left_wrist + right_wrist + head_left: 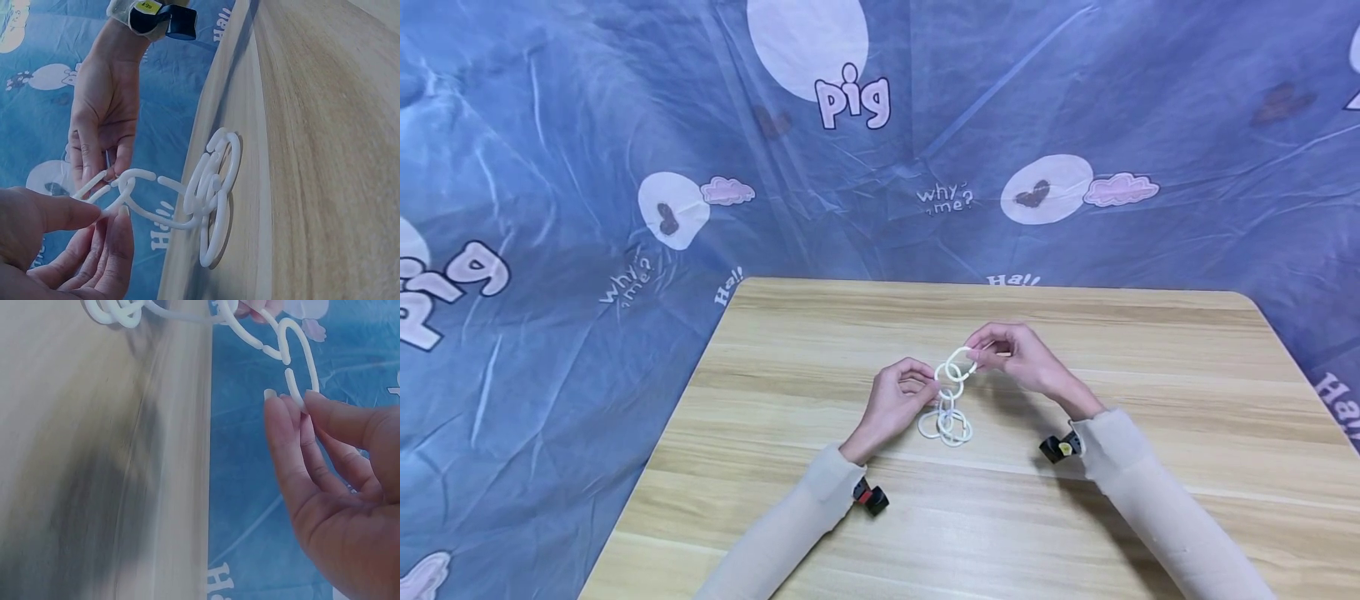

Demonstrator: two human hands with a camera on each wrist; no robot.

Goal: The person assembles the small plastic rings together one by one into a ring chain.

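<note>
Several white plastic C-shaped links are joined into a short chain. Between the thumb and fingers of my right hand (1024,360) is the chain's upper end link (311,359), held tilted above the table; a small gap shows in its side. My left hand (898,402), lower and to the left, pinches the link just below it (951,395) by its edge. From there the chain hangs down to a cluster of overlapping links (235,164) at the table. How the links in that cluster are hooked together is hard to tell.
The wood-grain table (760,517) spreads beneath both hands. Behind it and at the left hangs a blue printed cloth (865,217). Each sleeved wrist carries a small black camera, one at the left wrist (874,500) and one at the right wrist (1056,450).
</note>
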